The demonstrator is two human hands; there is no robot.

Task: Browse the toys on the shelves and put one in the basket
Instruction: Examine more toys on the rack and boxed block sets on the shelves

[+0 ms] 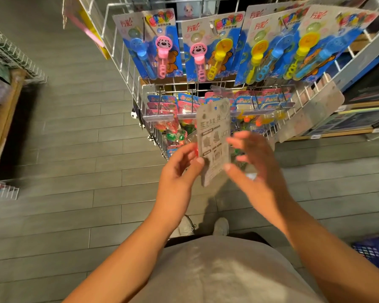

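Centrally, a carded toy pack (213, 141) stands upright in front of the person's chest, its grey printed back turned to the camera and the toy side facing away. The left hand (179, 169) pinches the pack's lower left edge, thumb on the card's back and the fingers curled behind it. The right hand (253, 162) is beside the pack's right edge with fingers spread and loosely bent; it is blurred, so whether its thumb touches the card cannot be told. Just behind the pack, a white wire rack (127, 62) holds hanging rows of small toy cards (162, 101), and above them hang bubble wand packs (160, 42) in blue, pink and yellow. A blue basket (372, 250) sits on the grey plank floor (64, 149) at the lower right, well apart from the pack.
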